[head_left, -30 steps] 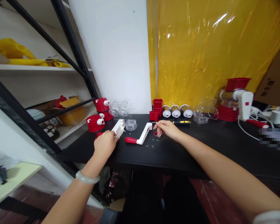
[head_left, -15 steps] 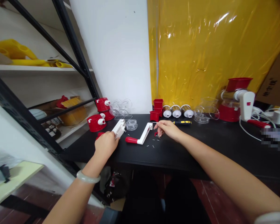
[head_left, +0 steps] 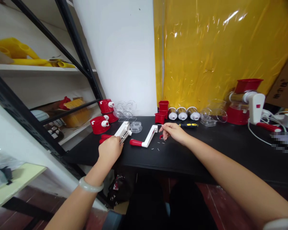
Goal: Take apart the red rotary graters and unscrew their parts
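Note:
At the left of the black table, my left hand (head_left: 110, 148) is closed round a white crank arm (head_left: 122, 130), with red handles (head_left: 105, 137) beside it. A second white crank (head_left: 148, 137) with a red grip (head_left: 136, 142) lies between my hands. My right hand (head_left: 171, 131) has its fingers pinched together just right of that crank; what they hold, if anything, is too small to tell. Beneath those fingertips is a small red part (head_left: 161, 137). Several small screws (head_left: 158, 149) lie on the table nearby.
Behind are red housings (head_left: 100, 124), clear plastic parts (head_left: 136, 127), red hoppers (head_left: 160, 118), grater drums (head_left: 181, 113) and a yellow-black screwdriver (head_left: 188, 125). An assembled red-and-white grinder (head_left: 256, 107) stands right. A metal shelf rack (head_left: 74, 38) rises left.
My left hand has turned the white crank arm slightly, so its slotted inner side shows more. The right hand keeps its pinch in nearly the same place. The view has shifted a little.

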A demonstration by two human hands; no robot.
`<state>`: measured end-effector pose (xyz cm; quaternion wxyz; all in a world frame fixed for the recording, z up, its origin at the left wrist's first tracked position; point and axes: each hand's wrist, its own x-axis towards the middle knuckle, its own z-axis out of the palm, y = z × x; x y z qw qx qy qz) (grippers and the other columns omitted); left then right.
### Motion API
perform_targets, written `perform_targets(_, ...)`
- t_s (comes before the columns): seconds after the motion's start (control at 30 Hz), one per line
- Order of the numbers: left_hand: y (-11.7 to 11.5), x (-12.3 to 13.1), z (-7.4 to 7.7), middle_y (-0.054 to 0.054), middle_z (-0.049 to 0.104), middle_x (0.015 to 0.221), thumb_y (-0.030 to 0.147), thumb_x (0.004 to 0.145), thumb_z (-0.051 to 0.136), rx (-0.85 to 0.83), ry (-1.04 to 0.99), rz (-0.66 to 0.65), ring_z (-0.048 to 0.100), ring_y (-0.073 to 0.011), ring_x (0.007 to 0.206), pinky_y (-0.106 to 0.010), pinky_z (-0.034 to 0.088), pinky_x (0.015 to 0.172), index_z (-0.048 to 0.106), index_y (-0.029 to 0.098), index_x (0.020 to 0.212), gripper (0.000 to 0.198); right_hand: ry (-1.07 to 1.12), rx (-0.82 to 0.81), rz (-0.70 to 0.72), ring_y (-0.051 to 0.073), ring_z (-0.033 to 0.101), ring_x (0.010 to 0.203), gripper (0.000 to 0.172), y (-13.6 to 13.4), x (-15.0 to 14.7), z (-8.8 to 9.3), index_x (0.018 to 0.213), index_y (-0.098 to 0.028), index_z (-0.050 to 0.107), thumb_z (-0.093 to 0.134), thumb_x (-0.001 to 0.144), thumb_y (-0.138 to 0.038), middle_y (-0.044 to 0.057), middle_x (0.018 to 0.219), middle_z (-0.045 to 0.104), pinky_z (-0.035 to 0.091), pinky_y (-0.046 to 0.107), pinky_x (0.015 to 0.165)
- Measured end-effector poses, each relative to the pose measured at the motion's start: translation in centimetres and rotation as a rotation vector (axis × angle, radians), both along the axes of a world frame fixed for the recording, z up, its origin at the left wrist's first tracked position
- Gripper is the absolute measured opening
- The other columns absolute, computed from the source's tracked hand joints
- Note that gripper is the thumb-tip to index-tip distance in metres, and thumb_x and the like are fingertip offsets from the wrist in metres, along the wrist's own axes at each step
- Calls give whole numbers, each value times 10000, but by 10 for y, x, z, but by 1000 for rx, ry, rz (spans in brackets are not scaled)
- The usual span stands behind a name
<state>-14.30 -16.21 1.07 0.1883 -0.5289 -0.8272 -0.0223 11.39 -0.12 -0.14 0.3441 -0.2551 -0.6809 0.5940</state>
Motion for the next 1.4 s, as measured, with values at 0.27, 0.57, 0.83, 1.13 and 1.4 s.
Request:
perform_targets(0.27, 3, -4, 7, -97, 723, 978, 408, 852, 515, -6, -67, 22, 696, -308, 856, -353, 507, 659, 713, 219, 941, 288, -2, 14, -14, 107, 580, 437, 299, 2, 0, -1, 763, -157, 627, 582, 889, -424, -7, 495, 620, 448, 225, 484)
perform_targets(0.57, 7, -14, 10, -127, 736, 961, 448, 832, 549, -32, -120, 66, 697, -314, 884, -358, 514, 713, 726, 213, 948, 316, -27, 48, 3, 110, 557, 427, 323, 2, 1, -1, 746, -173, 617, 585, 868, -471, -28, 463, 582, 463, 243, 504)
perform_targets(0.83, 5, -9, 12, -118, 735, 976, 477, 819, 593, -49, -133, 75, 699, -326, 894, -371, 518, 714, 734, 231, 989, 331, -27, 47, 3, 111, 549, 426, 322, 2, 0, -3, 743, -169, 616, 581, 870, -463, -31, 456, 569, 461, 245, 513)
perform_targets(1.13, -4, 2, 2, -108, 727, 908, 418, 860, 552, -25, -55, 45, 704, -298, 812, -338, 504, 642, 721, 220, 939, 272, -38, 66, 0, 112, 551, 436, 330, 1, 0, -4, 749, -175, 617, 588, 855, -486, -30, 468, 574, 458, 249, 517)
perform_targets(1.4, -1, 2, 3, -117, 730, 912, 399, 874, 534, -30, -82, 34, 702, -289, 819, -345, 508, 677, 719, 204, 957, 281, -41, 68, 14, 114, 554, 442, 321, 1, 1, -3, 747, -176, 613, 573, 873, -469, -32, 468, 574, 468, 255, 523)
